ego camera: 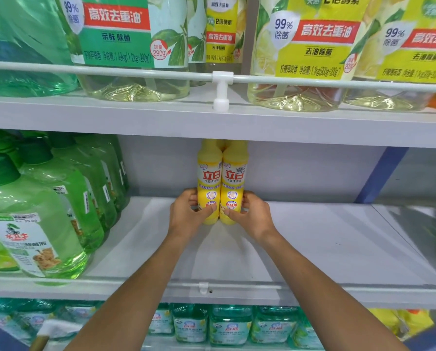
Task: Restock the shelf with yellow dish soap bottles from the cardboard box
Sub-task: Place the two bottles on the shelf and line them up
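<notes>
Keep the pair upright and pressed side to side, carry them back toward the rear wall with labels facing out, and release only once both bases sit flat; ease the fingers out sideways rather than forward, so neither bottle tips on letting go. Judged as the placing step, early in the restock, with plenty of bare board to fill. Left hand (186,211) closed round the lower part of the left yellow bottle (209,173), thumb across the front label, fingers curled round the far side. Right hand (252,214) gripping the right yellow bottle (234,173) in mirror fashion, thumb on the front, fingers wrapped behind. Neither hand slack or spread. Both bottles upright, touching along their sides, red lettering to the front, caps hidden behind the edge of the board above. Bases at or just above the shelf (313,236); actual contact not possible to tell. To the right of the pair, bare white board as far as the blue upright. Well to the left on the same board, a row of green bottles (60,193) running from front to back. Overhead, an upper shelf (136,115) with a white rail (136,70) and large yellow-labelled bottles (313,46) behind it. Below, teal bottles (229,323) packed close. No cardboard box in view.
</notes>
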The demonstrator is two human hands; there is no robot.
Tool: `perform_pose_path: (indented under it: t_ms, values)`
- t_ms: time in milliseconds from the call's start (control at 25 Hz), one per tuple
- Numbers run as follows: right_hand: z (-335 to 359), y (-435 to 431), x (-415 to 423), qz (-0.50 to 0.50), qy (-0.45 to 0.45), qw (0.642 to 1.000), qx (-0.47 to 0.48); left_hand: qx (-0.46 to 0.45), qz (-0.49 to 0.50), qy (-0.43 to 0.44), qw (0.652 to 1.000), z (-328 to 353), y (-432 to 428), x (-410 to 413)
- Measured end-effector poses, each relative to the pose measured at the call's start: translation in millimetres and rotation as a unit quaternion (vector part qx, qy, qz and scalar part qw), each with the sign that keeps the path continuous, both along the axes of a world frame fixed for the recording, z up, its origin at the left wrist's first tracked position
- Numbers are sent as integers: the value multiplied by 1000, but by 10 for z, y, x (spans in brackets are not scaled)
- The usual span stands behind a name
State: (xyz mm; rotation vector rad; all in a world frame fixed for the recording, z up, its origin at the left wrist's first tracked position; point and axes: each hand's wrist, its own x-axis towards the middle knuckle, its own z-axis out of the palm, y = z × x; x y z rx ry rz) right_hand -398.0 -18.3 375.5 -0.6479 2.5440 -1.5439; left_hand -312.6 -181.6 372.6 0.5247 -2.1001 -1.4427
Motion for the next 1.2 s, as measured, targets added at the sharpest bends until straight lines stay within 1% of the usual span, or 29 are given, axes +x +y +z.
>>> perform_pose_path:
  t_ms: [120, 200, 280, 360, 480, 560, 640, 720, 840, 960, 1040, 1200]
  values:
    - [106, 96, 53, -1, 45, 994, 95, -40, -7, -83, 996, 66, -66, 82]
    - [172, 215, 105, 7, 77, 981, 178, -123, -17, -161, 979, 153, -84, 218]
    - [269, 366, 225, 33, 90, 964, 249, -241, -43, -233, 941, 276, -18, 445]
    - [362, 486, 364, 62, 117, 941, 310, -333, -79, -286, 895, 418, 116, 673]
    - [505, 608, 678, 97, 177, 903, 379, -428, -106, -321, 838, 560, 335, 1016]
    - [569, 695, 945, 115, 204, 884, 405, -463, -117, -332, 813, 579, 446, 1241]
    - [593, 813, 1268, 127, 221, 868, 426, -491, -126, -333, 795, 574, 558, 1478]
    - [586, 957, 1640, 117, 236, 859, 439, -517, -135, -318, 783, 571, 694, 1736]
    - [473, 1115, 2187, 94, 246, 855, 447, -536, -143, -291, 779, 462, 876, 2177]
    - [174, 1212, 2744, 94, 224, 848, 471, -542, -162, -287, 773, 105, 1031, 2724]
    - [-94, 1254, 3056, 102, 206, 846, 481, -529, -171, -302, 774, -208, 1102, 3062]
    - [-656, 1289, 3474, 131, 149, 847, 493, -481, -193, -367, 772, -825, 1107, 3519]
